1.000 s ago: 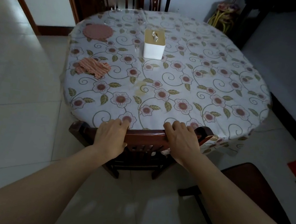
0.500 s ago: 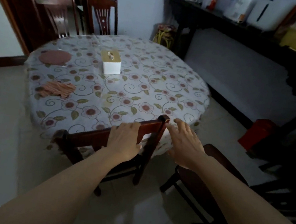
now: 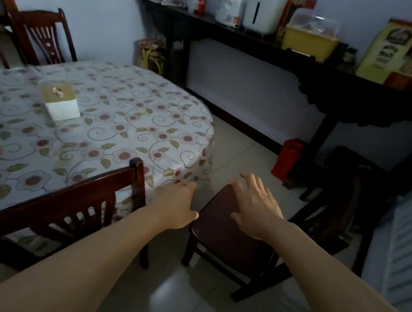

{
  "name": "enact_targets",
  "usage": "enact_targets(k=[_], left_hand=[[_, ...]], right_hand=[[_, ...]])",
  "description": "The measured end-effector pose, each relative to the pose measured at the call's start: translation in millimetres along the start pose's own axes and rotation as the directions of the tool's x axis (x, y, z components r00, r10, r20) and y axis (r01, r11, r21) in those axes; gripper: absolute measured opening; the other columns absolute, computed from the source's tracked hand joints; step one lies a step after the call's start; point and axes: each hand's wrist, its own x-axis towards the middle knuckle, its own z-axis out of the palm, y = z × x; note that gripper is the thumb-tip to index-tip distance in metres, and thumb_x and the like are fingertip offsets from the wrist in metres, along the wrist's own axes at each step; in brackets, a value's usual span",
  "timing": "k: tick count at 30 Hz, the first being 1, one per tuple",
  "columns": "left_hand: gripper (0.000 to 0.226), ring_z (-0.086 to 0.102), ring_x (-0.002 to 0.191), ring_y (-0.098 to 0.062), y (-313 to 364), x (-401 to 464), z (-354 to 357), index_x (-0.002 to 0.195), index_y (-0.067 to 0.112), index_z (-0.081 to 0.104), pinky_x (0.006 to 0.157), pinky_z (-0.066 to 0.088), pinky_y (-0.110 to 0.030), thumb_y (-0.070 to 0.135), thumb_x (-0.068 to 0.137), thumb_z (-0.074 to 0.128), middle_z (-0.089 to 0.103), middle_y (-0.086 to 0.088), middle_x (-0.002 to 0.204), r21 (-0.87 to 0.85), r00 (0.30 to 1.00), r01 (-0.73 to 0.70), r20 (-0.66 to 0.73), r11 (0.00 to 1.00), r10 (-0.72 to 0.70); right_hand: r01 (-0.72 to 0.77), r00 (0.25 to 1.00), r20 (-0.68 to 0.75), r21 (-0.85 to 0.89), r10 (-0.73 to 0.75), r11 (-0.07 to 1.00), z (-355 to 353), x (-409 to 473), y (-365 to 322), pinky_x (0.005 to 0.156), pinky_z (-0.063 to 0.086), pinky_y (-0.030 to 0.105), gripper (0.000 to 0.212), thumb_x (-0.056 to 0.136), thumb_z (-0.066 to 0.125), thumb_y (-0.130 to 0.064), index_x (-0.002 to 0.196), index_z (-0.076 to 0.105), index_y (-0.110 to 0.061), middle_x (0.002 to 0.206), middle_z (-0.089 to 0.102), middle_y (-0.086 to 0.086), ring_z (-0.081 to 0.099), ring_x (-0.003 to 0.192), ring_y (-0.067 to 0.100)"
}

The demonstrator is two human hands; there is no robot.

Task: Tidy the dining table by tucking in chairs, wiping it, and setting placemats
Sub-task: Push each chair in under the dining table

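A smooth, slightly shiny floral plastic-looking cloth [image 3: 129, 123] covers the round desk, beside dark polished wooden chairs [image 3: 79, 206] and a dark wooden stool [image 3: 227, 236] with a smooth seat, all standing on glossy pale floor tiles [image 3: 177, 304], with a dark wooden sideboard [image 3: 269, 49] far right.

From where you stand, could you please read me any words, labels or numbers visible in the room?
None can be read.
Yellow box on the sideboard: printing too blurred.
White container: orange label too small.
Tissue box on the table: no text visible.
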Motion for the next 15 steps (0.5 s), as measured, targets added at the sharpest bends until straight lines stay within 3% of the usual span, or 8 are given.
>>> enact_targets(k=[7, 15], left_hand=[[0.056, 0.049, 0.118, -0.027, 132.3, 70.4, 26.6, 0.134, 0.017, 0.040, 0.098, 0.041, -0.044, 0.038, 0.086, 0.059, 0.053, -0.008, 0.131, -0.069, 0.998, -0.052, 0.015, 0.996, 0.053], [0.054, 0.049, 0.119, -0.029, 290.4, 151.8, 85.2, 0.132, 0.017, 0.039, 0.097, 0.039, -0.043, 0.043, 0.087, 0.055, 0.052, -0.010, 0.130, -0.106, 0.992, -0.038, 0.115, 0.994, 0.050]], right_hand=[[-0.059, 0.997, -0.044, 0.033, 0.060, 0.998, -6.1, -4.5, 145.1, 0.109, 0.030, 0.038, 0.061, 0.084, 0.048, -0.002, 0.140, 0.030, -0.015, 0.148, 0.021, 0.013, 0.026, 0.134, 0.029], [-0.123, 0.988, 0.089, -0.040, 0.126, 0.992, 16.9, -5.8, 324.4, 0.109, 0.028, 0.040, 0.070, 0.084, 0.058, -0.008, 0.145, 0.023, -0.013, 0.150, 0.019, 0.013, 0.020, 0.137, 0.030]])
